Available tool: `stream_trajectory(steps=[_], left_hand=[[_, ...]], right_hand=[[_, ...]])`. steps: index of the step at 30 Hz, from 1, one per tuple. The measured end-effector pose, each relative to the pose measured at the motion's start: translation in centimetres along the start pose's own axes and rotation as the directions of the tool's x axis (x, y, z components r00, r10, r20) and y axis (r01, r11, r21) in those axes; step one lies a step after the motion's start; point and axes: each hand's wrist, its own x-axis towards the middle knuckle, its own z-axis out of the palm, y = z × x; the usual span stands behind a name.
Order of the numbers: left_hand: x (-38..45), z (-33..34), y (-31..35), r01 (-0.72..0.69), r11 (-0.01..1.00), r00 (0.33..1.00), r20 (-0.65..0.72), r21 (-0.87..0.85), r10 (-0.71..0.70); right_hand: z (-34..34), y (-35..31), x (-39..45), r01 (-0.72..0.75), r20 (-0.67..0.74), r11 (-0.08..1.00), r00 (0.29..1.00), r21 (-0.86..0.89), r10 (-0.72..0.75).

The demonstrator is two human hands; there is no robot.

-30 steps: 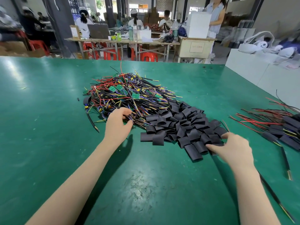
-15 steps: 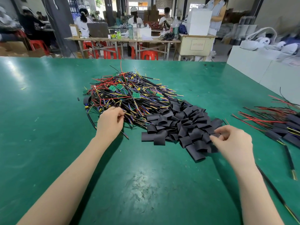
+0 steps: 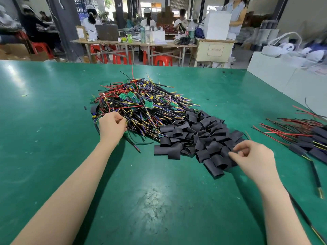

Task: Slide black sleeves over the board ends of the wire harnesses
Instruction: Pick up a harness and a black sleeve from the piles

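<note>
The left hand (image 3: 111, 127) pinches wires at the near-left edge of the wire harness pile (image 3: 139, 106); its fingertips are hidden. The right hand (image 3: 254, 159) pinches a black sleeve (image 3: 230, 153) at the near-right edge of the sleeve pile (image 3: 198, 137). The label on the far cabinet (image 3: 215, 49) is unreadable.

Workshop interior: a green table (image 3: 53, 138) is occupying the foreground; seated workers (image 3: 92, 20) are facing wooden tables (image 3: 134, 43) with red stools (image 3: 162, 60); white boxes (image 3: 283, 76) are standing at right.

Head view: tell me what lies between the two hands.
In the head view, black sleeves lie piled between left hand and right hand, with bare green table nearer.
</note>
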Motion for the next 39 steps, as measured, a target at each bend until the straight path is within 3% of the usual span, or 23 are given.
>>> stream_trajectory(steps=[3,7,9,12,13,15,18,22,26,31,35,37,39], left_hand=[[0.2,-0.6,-0.7,0.017,1.0,1.0,0.013,-0.021,-0.016],[0.2,-1.2,-1.0,-0.118,0.975,0.991,-0.033,0.186,0.127],[0.1,-1.1,-0.6,-0.201,0.958,0.972,-0.081,0.205,0.221],[0.4,-0.5,0.1,-0.334,0.92,0.933,-0.068,0.204,0.354],[0.6,-0.3,0.5,-0.368,0.902,0.921,-0.043,0.226,0.387],[1.2,0.2,1.3,-0.437,0.861,0.896,0.034,0.26,0.444],[2.2,1.0,2.6,-0.581,0.745,0.814,0.216,0.328,0.54],[3.0,2.4,3.7,-0.696,0.542,0.717,0.418,0.471,0.558],[3.0,3.4,4.4,-0.658,0.566,0.749,0.353,0.496,0.561],[2.7,3.3,5.4,-0.642,0.481,0.756,0.388,0.596,0.527],[2.0,3.1,5.5,-0.751,0.356,0.618,0.4,0.557,0.677],[1.8,3.3,5.3,-0.759,0.361,0.615,0.413,0.543,0.672],[1.7,3.4,5.0,-0.715,0.468,0.682,0.369,0.52,0.632]], right_hand=[[0.1,-0.7,-0.2,0.121,-0.15,0.987,0.983,0.108,-0.104],[0.3,-2.4,-0.9,0.252,-0.247,0.913,0.953,0.32,-0.176],[0.9,-3.0,-1.3,0.256,-0.162,0.866,0.965,0.429,-0.205],[2.4,-4.0,-2.5,0.113,0.196,0.815,0.944,0.568,-0.267],[2.9,-4.2,-2.9,0.114,0.273,0.838,0.914,0.534,-0.299],[4.0,-4.2,-3.2,0.256,0.335,0.898,0.862,0.358,-0.38],[4.4,-4.1,-3.1,0.521,0.306,0.85,0.8,0.075,-0.517],[4.0,-4.1,-3.2,0.574,0.345,0.804,0.731,0.156,-0.589],[4.1,-4.1,-3.3,0.606,0.405,0.775,0.672,0.179,-0.619],[4.3,-4.1,-3.3,0.578,0.394,0.791,0.691,0.202,-0.606],[4.3,-4.0,-3.2,0.55,0.402,0.803,0.698,0.23,-0.593],[4.3,-3.9,-3.1,0.538,0.405,0.808,0.701,0.239,-0.587],[4.4,-3.8,-3.1,0.529,0.406,0.813,0.705,0.244,-0.581]])
